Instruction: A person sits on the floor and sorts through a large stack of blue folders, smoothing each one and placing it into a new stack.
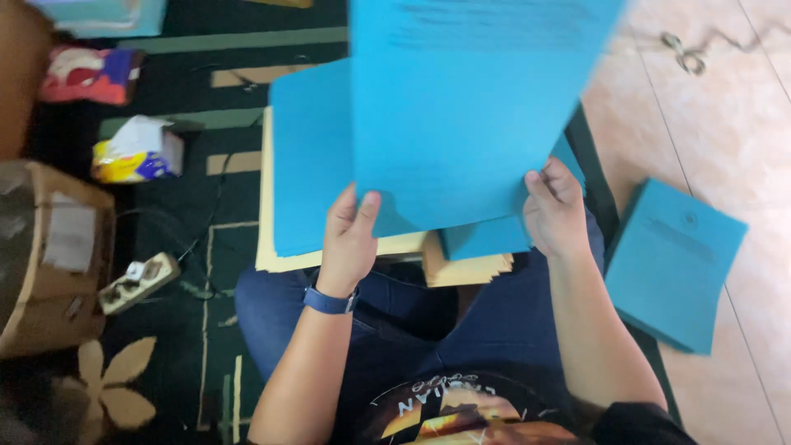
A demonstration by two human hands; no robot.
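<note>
A blue paper sheet (461, 107) is held up over the lap, the left hand (350, 235) and right hand (556, 210) pinching its near edge. Beneath lie more blue sheets (309, 156) on cream sheets (276, 255); a blue stack (671, 264) sits right.

blue sheets (461, 107) = matt paper, smooth. cream stack (268, 206) underneath also paper. jeans (395, 321) are denim cloth, floor tiles (709, 140) glossy-ish, box (49, 255) is rough cardboard w/ shiny tape.
</note>
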